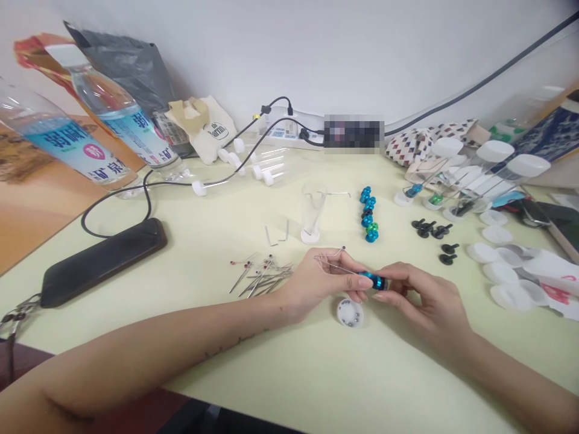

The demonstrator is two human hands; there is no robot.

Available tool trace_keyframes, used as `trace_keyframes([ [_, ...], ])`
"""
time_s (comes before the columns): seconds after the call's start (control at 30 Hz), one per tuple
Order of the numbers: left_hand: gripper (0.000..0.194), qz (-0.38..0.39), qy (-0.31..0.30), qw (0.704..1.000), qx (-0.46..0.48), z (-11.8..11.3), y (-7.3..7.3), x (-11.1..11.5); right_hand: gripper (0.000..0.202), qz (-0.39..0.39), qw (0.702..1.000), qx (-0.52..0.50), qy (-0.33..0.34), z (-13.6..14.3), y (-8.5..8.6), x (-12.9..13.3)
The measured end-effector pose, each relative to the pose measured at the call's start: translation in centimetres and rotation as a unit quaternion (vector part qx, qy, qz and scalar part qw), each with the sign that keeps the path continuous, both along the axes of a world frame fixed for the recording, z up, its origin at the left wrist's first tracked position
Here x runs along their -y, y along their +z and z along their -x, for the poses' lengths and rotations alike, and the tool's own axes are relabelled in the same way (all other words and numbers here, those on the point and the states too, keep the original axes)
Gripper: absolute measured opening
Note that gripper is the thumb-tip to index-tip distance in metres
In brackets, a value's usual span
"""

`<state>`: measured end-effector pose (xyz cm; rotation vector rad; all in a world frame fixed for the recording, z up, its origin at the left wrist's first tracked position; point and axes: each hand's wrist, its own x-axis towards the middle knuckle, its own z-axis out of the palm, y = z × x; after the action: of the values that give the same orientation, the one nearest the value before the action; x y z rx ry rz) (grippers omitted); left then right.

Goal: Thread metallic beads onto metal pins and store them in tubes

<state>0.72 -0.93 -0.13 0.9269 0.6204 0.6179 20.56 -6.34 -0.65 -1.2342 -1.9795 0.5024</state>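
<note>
Between my two hands is a small blue metal cylinder with a dark end, its axis nearly level. Fingers and thumb of my left hand close round its left part. A thin bent metal rod runs back from it across that hand. My right hand pinches the dark right end with thumb and fingers. Just below them, a white round cap holds several tiny metal pieces. Left of my hands lies a loose pile of thin metal rods, some with small coloured ends. Two L-shaped hex keys lie behind the pile.
A clear tube stands behind my hands. Blue and green metal parts form a row; black thumbscrew-like pieces lie right. White caps and filled tubes crowd the right. Bottles, a black case and cable occupy the left.
</note>
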Motion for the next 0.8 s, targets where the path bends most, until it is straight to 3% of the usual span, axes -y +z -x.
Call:
trace_keyframes([
  [0.43, 0.021, 0.003, 0.0, 1.0, 0.001, 0.01, -0.04, -0.06, 0.023, -0.051, 0.999, -0.014, 0.008, 0.3, -0.05, -0.02],
  [0.8, 0.021, 0.006, -0.001, 1.0, 0.006, 0.0, 0.02, 0.02, 0.011, -0.014, 0.999, 0.023, 0.024, -0.1, 0.3, -0.46],
])
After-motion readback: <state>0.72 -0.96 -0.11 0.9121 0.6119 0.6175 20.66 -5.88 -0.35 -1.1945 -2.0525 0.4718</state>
